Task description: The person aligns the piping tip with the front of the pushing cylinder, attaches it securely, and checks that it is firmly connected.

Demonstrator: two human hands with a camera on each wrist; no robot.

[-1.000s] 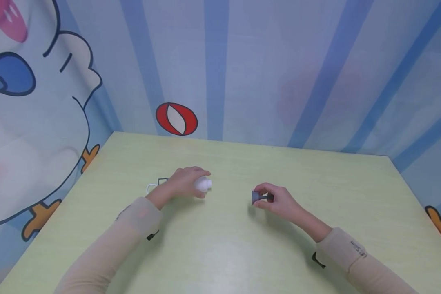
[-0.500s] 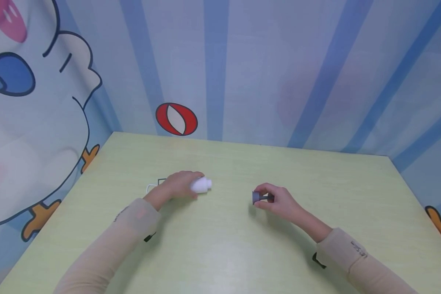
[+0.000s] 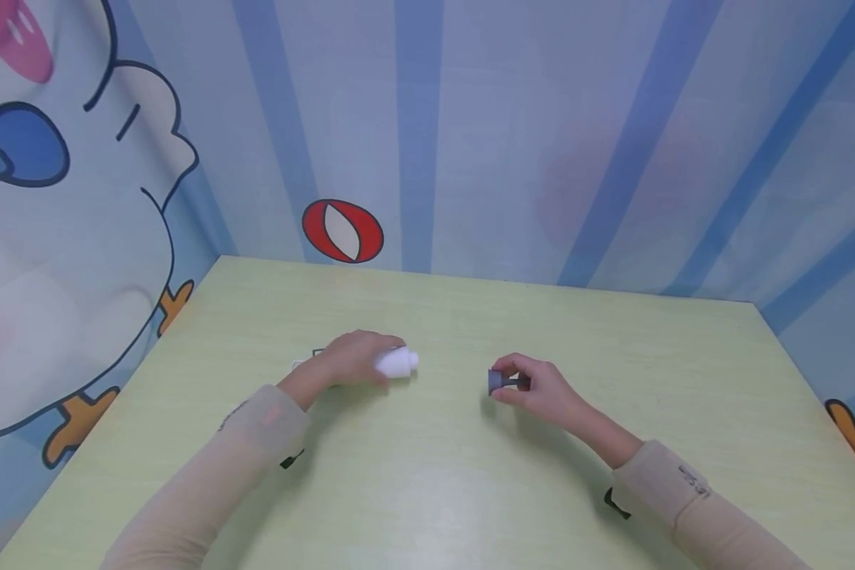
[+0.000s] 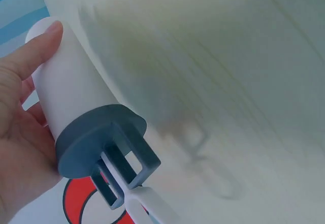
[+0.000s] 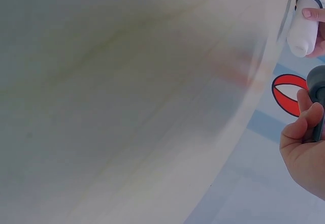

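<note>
My left hand grips a white cylinder, lying sideways with its narrow neck pointing right. In the left wrist view, the thumb lies along the cylinder. A dark grey cap with two square bracket-shaped loops closes its other end, and a white forked piece sticks out between them. My right hand pinches a dark grey cup-shaped piece with a thin stem, its wide end facing left toward the cylinder. The right wrist view shows this cup-shaped piece partly cut off by the frame's edge.
The pale green tabletop lies beneath both hands. Behind it stands a blue striped backdrop with cartoon figures and a red and white oval. A gap separates the two held pieces.
The left hand's fingers have closed in from a wider spread and slid back along the cylinder, baring more of it. The cylinder has then shifted slightly right. The right hand stays in place.
</note>
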